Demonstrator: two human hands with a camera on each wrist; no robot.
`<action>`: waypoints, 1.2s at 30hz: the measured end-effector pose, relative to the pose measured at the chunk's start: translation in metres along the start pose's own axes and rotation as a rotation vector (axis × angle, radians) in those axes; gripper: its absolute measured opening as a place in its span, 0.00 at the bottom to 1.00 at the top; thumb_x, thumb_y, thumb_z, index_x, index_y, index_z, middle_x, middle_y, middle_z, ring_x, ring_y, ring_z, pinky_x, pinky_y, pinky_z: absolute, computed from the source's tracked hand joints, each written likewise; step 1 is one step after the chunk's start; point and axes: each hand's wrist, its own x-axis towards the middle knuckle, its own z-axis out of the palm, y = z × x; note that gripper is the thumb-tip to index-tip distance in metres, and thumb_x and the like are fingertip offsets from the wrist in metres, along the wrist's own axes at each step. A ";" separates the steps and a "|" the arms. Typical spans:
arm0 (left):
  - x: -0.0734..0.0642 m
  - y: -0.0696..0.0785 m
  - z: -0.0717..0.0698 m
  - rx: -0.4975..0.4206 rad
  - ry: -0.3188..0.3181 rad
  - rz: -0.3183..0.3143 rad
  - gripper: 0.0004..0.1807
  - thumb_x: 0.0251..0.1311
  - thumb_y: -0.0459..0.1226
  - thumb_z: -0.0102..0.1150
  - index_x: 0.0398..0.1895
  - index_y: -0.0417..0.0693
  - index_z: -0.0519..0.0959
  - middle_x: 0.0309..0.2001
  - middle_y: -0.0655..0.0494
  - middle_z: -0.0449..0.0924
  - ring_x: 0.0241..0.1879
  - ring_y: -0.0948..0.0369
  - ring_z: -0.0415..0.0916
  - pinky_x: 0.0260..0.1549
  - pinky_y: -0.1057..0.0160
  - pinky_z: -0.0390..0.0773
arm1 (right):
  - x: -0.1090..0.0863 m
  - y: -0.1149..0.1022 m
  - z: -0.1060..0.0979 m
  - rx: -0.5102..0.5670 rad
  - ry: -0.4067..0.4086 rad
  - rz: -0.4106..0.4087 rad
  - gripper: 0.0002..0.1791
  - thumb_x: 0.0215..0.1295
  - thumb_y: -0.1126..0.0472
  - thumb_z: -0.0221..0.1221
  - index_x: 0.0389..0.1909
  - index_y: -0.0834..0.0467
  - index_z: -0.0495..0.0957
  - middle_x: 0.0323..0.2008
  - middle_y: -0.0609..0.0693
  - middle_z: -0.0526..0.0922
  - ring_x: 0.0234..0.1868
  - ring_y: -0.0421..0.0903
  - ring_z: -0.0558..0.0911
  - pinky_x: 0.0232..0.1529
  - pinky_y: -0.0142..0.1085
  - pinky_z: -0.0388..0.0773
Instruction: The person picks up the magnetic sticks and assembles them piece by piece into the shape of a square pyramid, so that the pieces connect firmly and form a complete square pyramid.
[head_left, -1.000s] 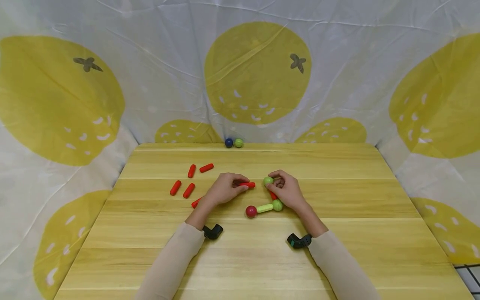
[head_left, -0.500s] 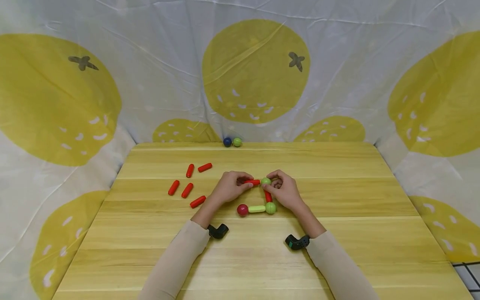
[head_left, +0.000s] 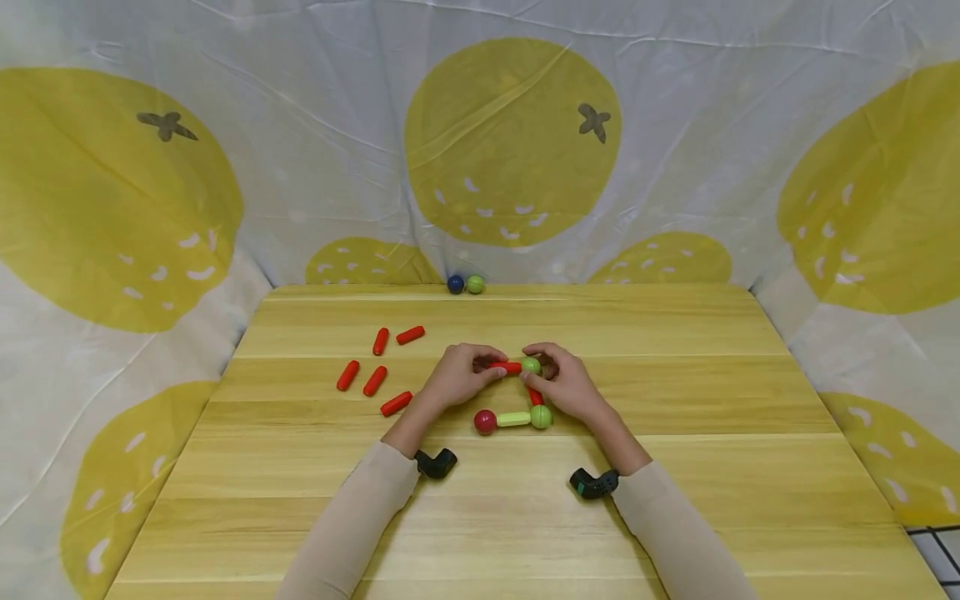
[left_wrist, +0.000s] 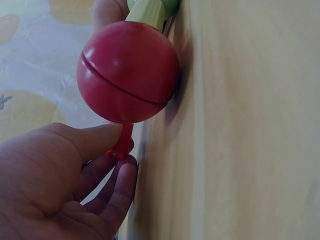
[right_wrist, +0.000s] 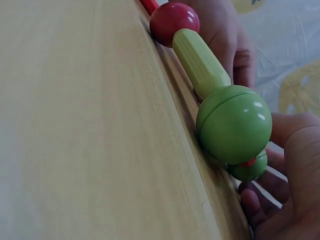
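My left hand (head_left: 459,373) pinches a red rod (head_left: 513,367) between thumb and fingers, and the rod's right end meets a green ball (head_left: 531,366). Thumb and fingers of my right hand (head_left: 567,385) grip that ball from the right. A second red rod (head_left: 536,397) runs from it toward the near green ball (head_left: 541,417), partly covered by the right thumb. From there a pale green rod (head_left: 513,419) leads left to a dark red ball (head_left: 485,422). In the left wrist view the dark red ball (left_wrist: 127,72) hides much of the pinched rod.
Several loose red rods (head_left: 375,381) lie on the wooden table (head_left: 480,533) to the left of my left hand. A blue ball (head_left: 455,284) and a green ball (head_left: 476,284) stand at the back edge, against a lemon-print cloth (head_left: 517,142).
My left hand has moved right, bringing the red rod's end against the green ball. The chain of rods and balls has shifted a little left, and its near part has turned slightly.
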 end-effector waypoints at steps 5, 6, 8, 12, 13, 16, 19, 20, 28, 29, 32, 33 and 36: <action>-0.001 0.000 0.000 -0.011 -0.011 0.003 0.11 0.68 0.44 0.67 0.50 0.55 0.88 0.45 0.60 0.89 0.44 0.63 0.85 0.48 0.61 0.85 | 0.002 -0.002 0.002 -0.085 -0.037 -0.026 0.18 0.69 0.54 0.67 0.57 0.50 0.83 0.49 0.48 0.85 0.40 0.45 0.74 0.40 0.36 0.72; -0.001 0.000 0.000 -0.013 -0.013 0.007 0.12 0.68 0.44 0.67 0.51 0.54 0.87 0.45 0.60 0.89 0.44 0.63 0.85 0.49 0.60 0.85 | 0.002 -0.002 0.002 -0.087 -0.031 -0.020 0.16 0.68 0.54 0.67 0.55 0.50 0.84 0.49 0.48 0.85 0.40 0.45 0.74 0.40 0.36 0.72; -0.002 -0.002 0.000 -0.015 -0.017 0.011 0.13 0.69 0.44 0.67 0.53 0.52 0.86 0.46 0.59 0.88 0.45 0.63 0.85 0.50 0.61 0.85 | 0.001 -0.003 0.002 -0.084 -0.018 -0.005 0.14 0.67 0.55 0.68 0.52 0.50 0.85 0.44 0.49 0.84 0.38 0.45 0.74 0.39 0.35 0.72; -0.007 -0.006 -0.006 -0.020 -0.012 0.014 0.15 0.69 0.43 0.67 0.55 0.49 0.85 0.47 0.58 0.88 0.46 0.63 0.84 0.52 0.60 0.85 | 0.000 -0.004 0.002 -0.072 0.004 0.006 0.10 0.66 0.57 0.69 0.47 0.52 0.86 0.36 0.49 0.82 0.32 0.45 0.73 0.34 0.34 0.71; -0.010 -0.006 -0.009 -0.018 -0.009 0.012 0.15 0.69 0.43 0.67 0.55 0.49 0.85 0.46 0.58 0.87 0.46 0.63 0.84 0.52 0.60 0.85 | 0.000 -0.004 0.002 -0.075 0.006 0.006 0.10 0.65 0.57 0.69 0.46 0.52 0.86 0.34 0.49 0.81 0.31 0.45 0.72 0.33 0.34 0.70; -0.017 -0.009 -0.018 0.002 0.003 0.012 0.15 0.69 0.42 0.67 0.55 0.48 0.85 0.44 0.58 0.87 0.45 0.63 0.84 0.51 0.60 0.85 | -0.001 -0.007 0.000 -0.078 0.010 0.015 0.10 0.64 0.58 0.70 0.45 0.53 0.86 0.32 0.49 0.80 0.28 0.44 0.72 0.30 0.32 0.70; -0.024 -0.013 -0.030 0.037 0.017 0.014 0.15 0.69 0.41 0.66 0.56 0.47 0.85 0.42 0.58 0.87 0.43 0.62 0.83 0.49 0.60 0.85 | -0.002 -0.009 -0.002 -0.081 0.009 0.027 0.10 0.64 0.57 0.70 0.45 0.53 0.86 0.31 0.49 0.80 0.28 0.44 0.72 0.30 0.31 0.70; -0.027 -0.014 -0.034 0.046 0.022 0.013 0.15 0.69 0.41 0.66 0.55 0.47 0.85 0.42 0.57 0.87 0.43 0.62 0.83 0.49 0.60 0.85 | -0.002 -0.009 -0.003 -0.079 0.007 0.029 0.11 0.64 0.57 0.70 0.45 0.53 0.86 0.31 0.49 0.80 0.28 0.44 0.73 0.30 0.31 0.70; -0.049 -0.030 -0.073 0.123 0.095 0.022 0.14 0.68 0.39 0.66 0.53 0.44 0.85 0.42 0.54 0.88 0.41 0.58 0.84 0.46 0.54 0.85 | -0.003 -0.003 -0.005 -0.063 0.007 0.021 0.12 0.63 0.57 0.72 0.45 0.53 0.86 0.33 0.49 0.82 0.29 0.44 0.74 0.31 0.31 0.72; -0.051 -0.033 -0.077 0.132 0.109 0.024 0.14 0.68 0.39 0.66 0.53 0.43 0.85 0.43 0.53 0.88 0.41 0.57 0.84 0.46 0.54 0.85 | -0.003 -0.003 -0.005 -0.063 0.007 0.020 0.11 0.63 0.57 0.72 0.45 0.52 0.86 0.33 0.49 0.82 0.30 0.45 0.75 0.31 0.32 0.72; -0.052 -0.041 -0.087 0.143 0.142 0.011 0.16 0.69 0.39 0.66 0.55 0.42 0.85 0.47 0.49 0.88 0.44 0.54 0.85 0.47 0.52 0.86 | -0.003 -0.003 -0.005 -0.066 0.006 0.016 0.11 0.63 0.57 0.71 0.45 0.52 0.86 0.33 0.48 0.83 0.30 0.45 0.75 0.31 0.32 0.72; -0.050 -0.043 -0.091 0.144 0.145 0.005 0.16 0.69 0.39 0.66 0.56 0.42 0.84 0.49 0.48 0.88 0.45 0.53 0.85 0.47 0.51 0.86 | -0.003 -0.003 -0.005 -0.066 0.005 0.018 0.11 0.63 0.56 0.71 0.45 0.52 0.86 0.33 0.49 0.83 0.30 0.45 0.75 0.31 0.32 0.72; -0.038 -0.044 -0.101 0.177 0.135 -0.016 0.19 0.69 0.41 0.65 0.60 0.42 0.82 0.53 0.45 0.86 0.47 0.50 0.83 0.49 0.49 0.84 | -0.003 -0.003 -0.005 -0.062 0.001 0.026 0.11 0.64 0.56 0.71 0.45 0.51 0.86 0.33 0.48 0.82 0.30 0.45 0.75 0.31 0.31 0.71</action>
